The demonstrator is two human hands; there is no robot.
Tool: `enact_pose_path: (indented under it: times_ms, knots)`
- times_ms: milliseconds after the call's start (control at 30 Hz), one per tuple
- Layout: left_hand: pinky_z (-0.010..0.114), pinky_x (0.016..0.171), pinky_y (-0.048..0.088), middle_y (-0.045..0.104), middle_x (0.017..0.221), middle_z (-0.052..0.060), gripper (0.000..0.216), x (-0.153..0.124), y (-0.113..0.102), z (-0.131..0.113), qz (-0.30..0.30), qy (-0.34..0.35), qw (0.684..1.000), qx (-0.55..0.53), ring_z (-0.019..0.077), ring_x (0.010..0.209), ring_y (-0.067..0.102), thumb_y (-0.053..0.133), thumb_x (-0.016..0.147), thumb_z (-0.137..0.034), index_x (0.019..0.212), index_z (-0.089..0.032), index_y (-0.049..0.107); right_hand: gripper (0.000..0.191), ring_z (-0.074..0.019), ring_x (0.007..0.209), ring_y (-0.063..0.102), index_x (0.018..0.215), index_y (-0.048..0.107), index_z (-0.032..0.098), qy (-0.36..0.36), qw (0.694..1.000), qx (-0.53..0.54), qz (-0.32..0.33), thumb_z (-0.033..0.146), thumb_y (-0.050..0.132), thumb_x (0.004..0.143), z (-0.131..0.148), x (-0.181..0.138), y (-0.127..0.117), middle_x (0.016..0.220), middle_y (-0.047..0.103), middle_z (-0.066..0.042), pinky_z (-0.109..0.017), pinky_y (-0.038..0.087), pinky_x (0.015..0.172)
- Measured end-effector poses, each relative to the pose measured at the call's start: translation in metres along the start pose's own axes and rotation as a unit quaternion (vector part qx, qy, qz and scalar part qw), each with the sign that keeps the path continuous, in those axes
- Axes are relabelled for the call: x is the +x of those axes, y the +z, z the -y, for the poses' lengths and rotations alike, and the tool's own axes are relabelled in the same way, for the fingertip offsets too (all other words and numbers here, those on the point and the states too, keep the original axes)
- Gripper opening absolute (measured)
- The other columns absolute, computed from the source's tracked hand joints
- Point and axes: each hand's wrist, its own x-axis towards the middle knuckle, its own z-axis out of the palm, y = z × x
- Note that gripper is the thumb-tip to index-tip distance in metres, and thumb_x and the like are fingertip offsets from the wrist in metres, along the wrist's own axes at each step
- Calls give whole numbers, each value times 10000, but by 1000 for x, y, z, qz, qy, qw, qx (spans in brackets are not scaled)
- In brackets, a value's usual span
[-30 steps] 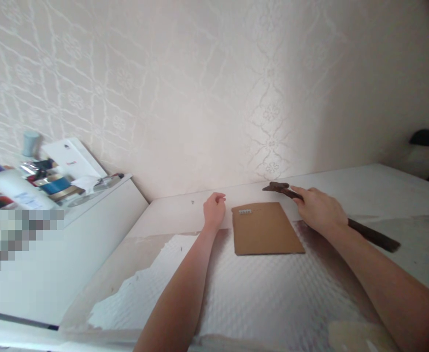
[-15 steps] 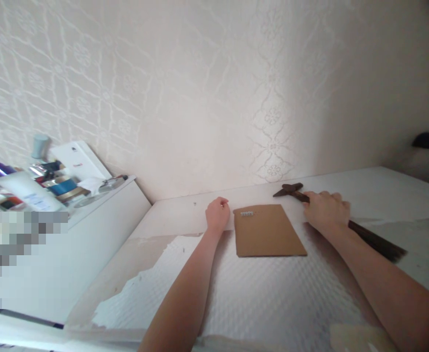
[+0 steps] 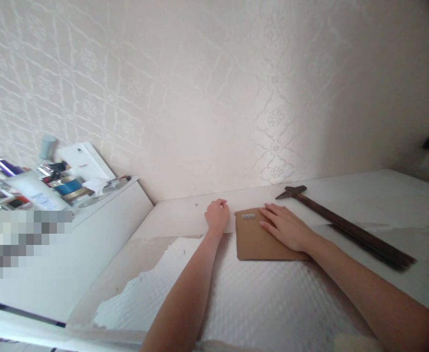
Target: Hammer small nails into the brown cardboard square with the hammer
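Note:
My right hand (image 3: 288, 228) lies with fingers outstretched on the right part of a brown cardboard piece (image 3: 253, 244). Several small metallic pieces (image 3: 248, 216) sit in a short row near the cardboard's upper left edge; they are too small to name surely. Just left of the cardboard, my left hand (image 3: 217, 216) rests on the white surface with its fingers curled closed. Whatever is inside those fingers, if anything, is hidden. A hammer (image 3: 346, 222) with a dark wooden handle and brown head lies to the right of my right hand, touched by neither hand.
The worktop (image 3: 170, 215) is white, with a worn, peeling textured covering (image 3: 251, 303) toward me. A patterned wall (image 3: 207, 98) stands behind it. On the left, a white cabinet (image 3: 100, 254) carries bottles, tape-like rolls and a white box (image 3: 86, 161).
My right hand has let go of the hammer, which now lies on the worktop, and has moved left onto the cardboard. My left hand has stayed in place.

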Motion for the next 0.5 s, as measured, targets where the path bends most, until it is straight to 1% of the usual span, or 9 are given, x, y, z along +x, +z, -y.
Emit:
enact_pose_path:
  times_ms: [67,133,200,233,300,367,433,500]
  knots:
    - [348,918,426,659,1101,99,295,8,-6,5,-18,-25,1000,2,219,1017,598,422,849,-204,1037,-192,648,591,-292,1282,405,1318,506,94,1,1000,4,-2,469,264,930,-2,0,-1,1373,466,-187,-470,315,1059]
    - [347,917,429,660,1111,100,302,19,-18,14,-48,-54,997,28,225,1046,594,416,860,-229,1055,-198,646,585,-288,1278,412,1312,515,107,1,1000,9,-7,473,268,928,-4,0,-2,1370,472,-181,-465,316,1061]
    - [361,888,443,662,1120,104,303,31,-32,26,-76,-103,990,60,245,1070,588,418,865,-253,1059,-206,646,576,-289,1272,419,1307,524,117,1,1000,14,-13,472,280,925,-4,1,-3,1366,478,-177,-467,319,1059]
    - [371,865,454,664,1120,104,297,36,-40,33,-78,-135,985,71,255,1069,592,423,865,-263,1048,-210,651,570,-291,1270,421,1305,527,120,2,1000,16,-14,469,287,923,-3,1,-3,1364,480,-175,-469,320,1059]
    - [392,854,459,675,1108,92,274,46,-52,48,-67,-160,981,88,271,1071,594,466,852,-329,1018,-228,659,560,-293,1265,426,1300,532,124,5,1000,16,-15,463,298,920,-2,1,-3,1361,486,-168,-471,320,1059]
    - [400,865,458,681,1097,88,273,52,-59,60,-36,-172,979,102,283,1078,591,544,803,-400,984,-234,664,553,-292,1260,432,1293,539,126,8,1000,15,-14,457,301,920,-1,1,-4,1357,492,-163,-466,320,1060]
    - [405,875,456,680,1096,93,287,56,-61,69,-16,-180,977,109,291,1080,591,599,757,-418,963,-229,664,554,-294,1253,439,1293,539,121,9,1000,14,-10,455,300,920,-1,1,-5,1358,492,-161,-463,321,1060]
    - [410,882,456,675,1104,104,300,56,-58,73,-13,-185,977,108,295,1082,591,617,739,-409,967,-218,658,556,-297,1245,447,1293,537,115,9,1000,14,-7,453,301,920,-1,2,-6,1357,491,-164,-464,327,1056]
